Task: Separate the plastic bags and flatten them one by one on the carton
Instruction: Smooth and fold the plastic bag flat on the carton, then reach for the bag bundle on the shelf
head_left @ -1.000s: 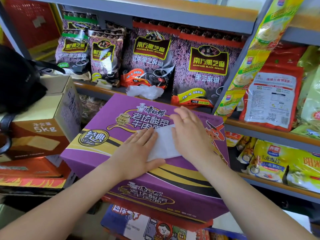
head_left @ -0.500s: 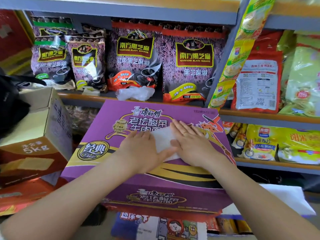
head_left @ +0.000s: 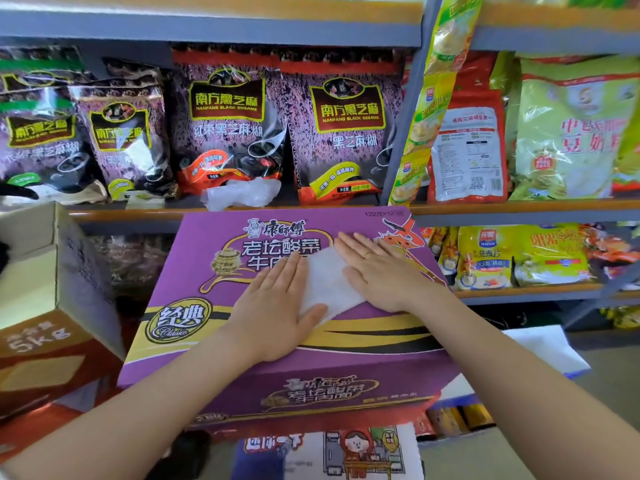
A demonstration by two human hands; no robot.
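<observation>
Both hands have slid apart: left hand (head_left: 273, 306) and right hand (head_left: 375, 270), fingers flat and released, flank plastic bag (head_left: 327, 284) lying near-to-far on carton (head_left: 194, 271).

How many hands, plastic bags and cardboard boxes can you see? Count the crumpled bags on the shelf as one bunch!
Hands: 2, the left hand and right hand, both flat on the bag.
Plastic bags: 2, a flat white bag on the purple carton and a crumpled bunch on the shelf.
Cardboard boxes: 2, the purple carton and a brown box.
Total: 6
</observation>
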